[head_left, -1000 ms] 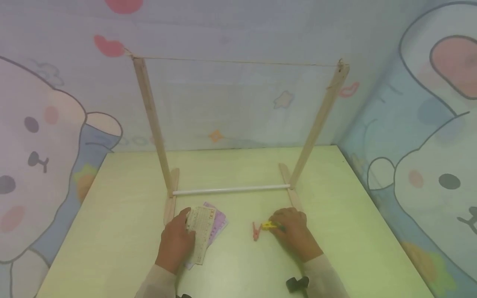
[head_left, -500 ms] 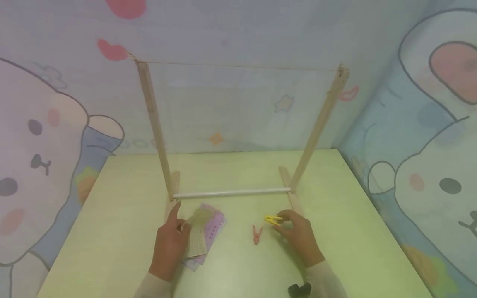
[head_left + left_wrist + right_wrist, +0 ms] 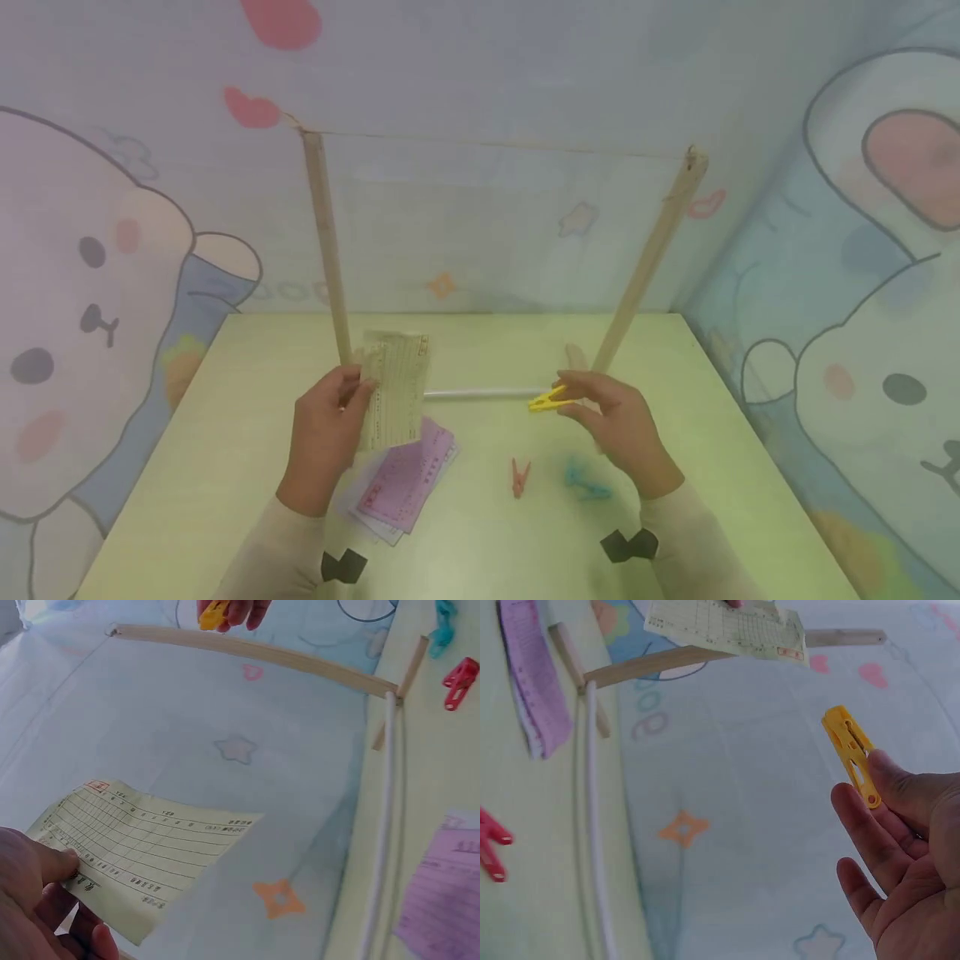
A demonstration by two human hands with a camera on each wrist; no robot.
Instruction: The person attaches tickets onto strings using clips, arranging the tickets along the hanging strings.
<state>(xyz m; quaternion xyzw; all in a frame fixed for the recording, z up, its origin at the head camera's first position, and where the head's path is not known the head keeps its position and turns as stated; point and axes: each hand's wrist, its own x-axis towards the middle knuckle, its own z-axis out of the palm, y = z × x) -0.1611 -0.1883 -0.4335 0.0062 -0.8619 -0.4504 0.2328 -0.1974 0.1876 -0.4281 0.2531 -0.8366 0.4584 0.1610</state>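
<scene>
The left hand (image 3: pixel 322 437) pinches the cream slip (image 3: pixel 399 392); well rightward, the right hand (image 3: pixel 626 429) pinches 1 yellow clip (image 3: pixel 544 402), pointing slipward.

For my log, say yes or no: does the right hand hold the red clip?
No: the right hand pinches the yellow clip, while the red clip lies on the table.

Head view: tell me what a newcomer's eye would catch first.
Probably the wooden frame, standing on the table with a string across its top. Then the yellow clip pinched in the right hand, and the cream paper in the left hand.
</scene>
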